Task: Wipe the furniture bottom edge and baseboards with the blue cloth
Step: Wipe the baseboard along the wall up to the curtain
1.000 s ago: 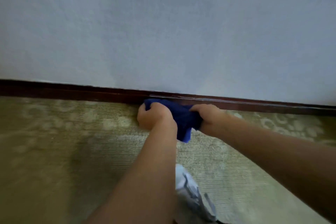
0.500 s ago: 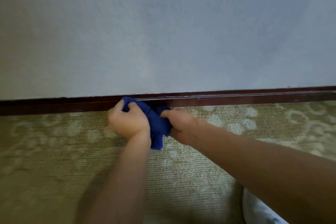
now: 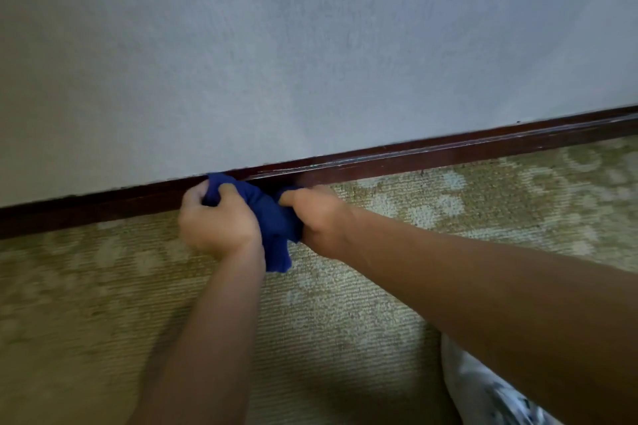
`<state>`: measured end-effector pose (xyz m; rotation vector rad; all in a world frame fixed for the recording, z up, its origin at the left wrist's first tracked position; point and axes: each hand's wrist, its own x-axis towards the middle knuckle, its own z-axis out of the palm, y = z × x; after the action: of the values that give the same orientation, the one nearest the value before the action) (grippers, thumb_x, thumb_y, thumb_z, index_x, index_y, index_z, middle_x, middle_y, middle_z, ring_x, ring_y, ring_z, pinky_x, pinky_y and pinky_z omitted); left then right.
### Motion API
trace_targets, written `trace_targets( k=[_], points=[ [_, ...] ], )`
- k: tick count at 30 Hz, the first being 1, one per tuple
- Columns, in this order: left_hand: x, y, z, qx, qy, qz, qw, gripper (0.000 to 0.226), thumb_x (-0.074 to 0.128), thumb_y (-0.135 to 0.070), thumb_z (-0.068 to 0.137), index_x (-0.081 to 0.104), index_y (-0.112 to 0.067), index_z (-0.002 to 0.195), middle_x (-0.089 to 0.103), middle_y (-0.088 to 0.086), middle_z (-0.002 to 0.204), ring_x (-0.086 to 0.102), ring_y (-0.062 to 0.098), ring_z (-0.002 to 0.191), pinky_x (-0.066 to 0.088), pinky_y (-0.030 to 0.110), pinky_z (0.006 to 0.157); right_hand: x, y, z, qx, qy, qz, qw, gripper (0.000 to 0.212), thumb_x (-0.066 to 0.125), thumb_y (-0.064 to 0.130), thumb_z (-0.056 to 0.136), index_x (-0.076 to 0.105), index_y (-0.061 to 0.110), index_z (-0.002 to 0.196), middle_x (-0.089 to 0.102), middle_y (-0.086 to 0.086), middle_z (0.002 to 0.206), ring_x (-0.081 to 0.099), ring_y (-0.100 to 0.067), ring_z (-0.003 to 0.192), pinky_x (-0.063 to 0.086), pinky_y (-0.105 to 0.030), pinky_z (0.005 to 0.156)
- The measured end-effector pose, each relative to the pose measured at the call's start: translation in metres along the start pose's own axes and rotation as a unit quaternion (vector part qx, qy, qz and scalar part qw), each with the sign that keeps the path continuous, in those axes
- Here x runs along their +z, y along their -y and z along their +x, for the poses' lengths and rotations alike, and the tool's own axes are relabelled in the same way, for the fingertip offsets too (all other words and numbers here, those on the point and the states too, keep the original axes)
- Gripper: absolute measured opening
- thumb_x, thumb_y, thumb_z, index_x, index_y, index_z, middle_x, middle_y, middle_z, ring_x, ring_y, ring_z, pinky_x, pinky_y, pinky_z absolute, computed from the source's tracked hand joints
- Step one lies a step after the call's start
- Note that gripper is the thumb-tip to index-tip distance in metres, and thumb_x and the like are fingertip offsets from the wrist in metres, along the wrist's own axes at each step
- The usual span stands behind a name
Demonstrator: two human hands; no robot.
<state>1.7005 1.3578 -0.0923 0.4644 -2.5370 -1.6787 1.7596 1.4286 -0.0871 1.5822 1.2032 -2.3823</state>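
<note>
A dark blue cloth (image 3: 272, 217) is bunched against the dark brown wooden baseboard (image 3: 448, 157) at the foot of a pale wall. My left hand (image 3: 217, 221) grips the cloth's left part, fingers curled over its top edge. My right hand (image 3: 317, 217) grips its right part, close beside the left hand. A loose corner of the cloth hangs down onto the carpet between my wrists. Part of the cloth is hidden inside both hands.
The white textured wall (image 3: 310, 45) fills the upper view. A beige patterned carpet (image 3: 345, 321) covers the floor. A piece of white patterned clothing (image 3: 483, 397) shows at the lower right. The baseboard runs on to the left (image 3: 69, 214).
Both hands and the cloth have slid left along the baseboard. The view has tilted, so the baseboard now slopes up to the right.
</note>
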Motion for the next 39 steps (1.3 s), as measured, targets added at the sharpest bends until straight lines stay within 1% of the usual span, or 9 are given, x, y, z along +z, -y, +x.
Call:
trace_targets(
  k=[5, 8, 12, 20, 24, 27, 30, 35, 39],
  points=[
    [0.010, -0.008, -0.045, 0.205, 0.177, 0.128, 0.954, 0.020, 0.069, -0.013, 0.079, 0.076, -0.011, 0.097, 0.074, 0.003, 0.095, 0.066, 0.017, 0.090, 0.045, 0.019, 0.080, -0.043, -0.009, 0.004, 0.008, -0.058, 0.002, 0.998, 0.035, 0.053, -0.001, 0.089, 0.047, -0.008, 0.124, 0.060, -0.023, 0.115, 0.062, -0.037, 0.103, 0.055, -0.046, 0.083],
    [0.005, -0.011, -0.035, 0.177, 0.162, 0.118, 0.964, 0.020, 0.069, -0.014, 0.082, 0.076, -0.011, 0.100, 0.074, 0.000, 0.097, 0.066, 0.013, 0.093, 0.046, 0.020, 0.082, -0.043, -0.013, -0.003, 0.006, -0.047, 0.017, 0.999, 0.041, 0.053, -0.001, 0.088, 0.044, -0.009, 0.128, 0.057, -0.028, 0.124, 0.062, -0.043, 0.108, 0.054, -0.052, 0.085],
    [-0.009, -0.008, -0.004, 0.081, 0.079, 0.081, 0.990, 0.023, 0.068, -0.017, 0.081, 0.075, -0.008, 0.101, 0.074, 0.003, 0.096, 0.068, 0.021, 0.093, 0.054, 0.033, 0.087, -0.030, -0.003, -0.009, -0.022, -0.013, 0.049, 0.998, 0.031, 0.051, -0.008, 0.084, 0.056, -0.015, 0.113, 0.062, -0.024, 0.101, 0.062, -0.036, 0.091, 0.051, -0.047, 0.079],
    [0.010, -0.013, -0.054, 0.312, 0.250, 0.201, 0.894, 0.019, 0.067, -0.009, 0.082, 0.075, -0.004, 0.099, 0.071, 0.011, 0.098, 0.064, 0.030, 0.091, 0.042, 0.025, 0.079, -0.058, -0.004, -0.006, -0.015, -0.066, 0.061, 0.996, 0.035, 0.054, -0.001, 0.086, 0.048, -0.009, 0.120, 0.061, -0.027, 0.113, 0.062, -0.036, 0.100, 0.054, -0.047, 0.087],
    [0.000, -0.011, -0.038, 0.231, 0.162, 0.158, 0.946, 0.024, 0.068, -0.017, 0.083, 0.074, -0.007, 0.104, 0.074, 0.010, 0.101, 0.066, 0.025, 0.095, 0.041, 0.020, 0.082, -0.051, -0.003, -0.006, -0.028, -0.046, 0.078, 0.996, 0.056, 0.062, 0.008, 0.066, 0.053, -0.008, 0.119, 0.064, -0.028, 0.115, 0.066, -0.041, 0.102, 0.054, -0.057, 0.087],
    [0.002, -0.010, -0.038, 0.157, 0.130, 0.129, 0.970, 0.025, 0.067, -0.019, 0.084, 0.074, -0.009, 0.105, 0.074, 0.008, 0.102, 0.066, 0.022, 0.096, 0.046, 0.025, 0.086, -0.049, 0.005, -0.011, -0.047, -0.056, 0.087, 0.994, 0.029, 0.058, 0.001, 0.078, 0.059, -0.009, 0.106, 0.066, -0.026, 0.109, 0.064, -0.043, 0.106, 0.053, -0.058, 0.089],
    [0.015, -0.014, -0.062, 0.227, 0.179, 0.164, 0.943, 0.023, 0.067, -0.015, 0.082, 0.074, -0.007, 0.102, 0.072, 0.010, 0.102, 0.064, 0.029, 0.095, 0.040, 0.020, 0.086, -0.061, 0.003, -0.010, -0.053, -0.092, 0.092, 0.990, 0.010, 0.055, 0.000, 0.083, 0.057, -0.001, 0.092, 0.064, -0.021, 0.096, 0.065, -0.039, 0.102, 0.053, -0.051, 0.090],
    [0.039, -0.022, -0.087, 0.382, 0.323, 0.216, 0.838, 0.021, 0.066, -0.015, 0.083, 0.075, -0.009, 0.101, 0.071, 0.008, 0.103, 0.064, 0.029, 0.098, 0.043, 0.029, 0.086, -0.104, -0.015, -0.005, -0.049, -0.161, 0.116, 0.979, 0.030, 0.057, 0.012, 0.088, 0.051, 0.001, 0.115, 0.062, -0.022, 0.117, 0.062, -0.039, 0.107, 0.051, -0.055, 0.096],
    [0.027, -0.023, -0.065, 0.354, 0.278, 0.202, 0.870, 0.018, 0.067, -0.018, 0.083, 0.076, -0.009, 0.094, 0.074, 0.013, 0.097, 0.066, 0.033, 0.096, 0.047, 0.033, 0.088, -0.101, -0.016, -0.007, -0.062, -0.150, 0.120, 0.979, 0.026, 0.060, 0.012, 0.084, 0.055, 0.001, 0.108, 0.063, -0.024, 0.113, 0.064, -0.040, 0.104, 0.053, -0.054, 0.092]
  ],
)
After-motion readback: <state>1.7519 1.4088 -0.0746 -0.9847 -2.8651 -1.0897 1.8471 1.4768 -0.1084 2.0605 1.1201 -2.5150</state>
